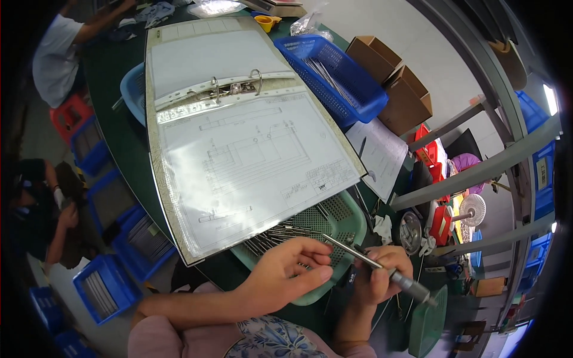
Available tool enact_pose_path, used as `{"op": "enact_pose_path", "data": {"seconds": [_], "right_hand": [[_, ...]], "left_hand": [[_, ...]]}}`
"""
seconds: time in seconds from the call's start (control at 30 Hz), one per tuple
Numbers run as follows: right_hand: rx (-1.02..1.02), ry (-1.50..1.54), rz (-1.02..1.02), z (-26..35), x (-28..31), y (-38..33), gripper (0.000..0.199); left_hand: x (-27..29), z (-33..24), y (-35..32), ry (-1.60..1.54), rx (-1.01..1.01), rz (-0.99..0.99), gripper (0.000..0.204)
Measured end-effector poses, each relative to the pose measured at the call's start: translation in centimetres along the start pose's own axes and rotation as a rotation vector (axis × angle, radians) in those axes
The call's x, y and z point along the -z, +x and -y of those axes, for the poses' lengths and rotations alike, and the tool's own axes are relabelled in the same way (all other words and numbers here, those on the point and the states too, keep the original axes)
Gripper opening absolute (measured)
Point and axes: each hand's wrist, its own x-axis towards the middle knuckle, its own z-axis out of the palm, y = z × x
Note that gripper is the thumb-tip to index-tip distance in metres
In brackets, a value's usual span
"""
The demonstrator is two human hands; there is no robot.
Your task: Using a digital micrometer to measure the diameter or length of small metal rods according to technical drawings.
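My right hand (382, 275) is closed around a slim metal tool with a thicker grey barrel (410, 287), which looks like a micrometer. Its thin silver shaft (345, 247) slants up and left toward my other hand; my fingers hide the part where shaft and barrel meet. My left hand (289, 271) is beside the shaft's tip, fingers loosely curled and thumb apart, with nothing visible in it. Below and behind both hands is a green perforated basket (352, 221) with many thin metal rods (277, 237) in it.
An open ring binder (262, 161) with a technical drawing overlaps the basket. Beyond it are a blue basket (334, 77) of rods, cardboard boxes (406, 98) and loose papers (382, 155). A metal rack (471, 155) stands at right. Blue crates (107, 286) and two people are at left.
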Motion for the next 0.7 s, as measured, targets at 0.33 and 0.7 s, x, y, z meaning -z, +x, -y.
{"op": "enact_pose_path", "data": {"seconds": [0.33,0.7], "right_hand": [[0.334,-0.297,0.279,1.1,-0.9,0.7,0.017],[-0.991,0.969,-0.005,1.2,1.4,2.1,0.071]], "left_hand": [[-0.7,0.3,0.3,-0.116,0.026,-0.009,0.015],[-0.2,1.3,1.1,0.231,-0.264,0.054,0.017]]}}
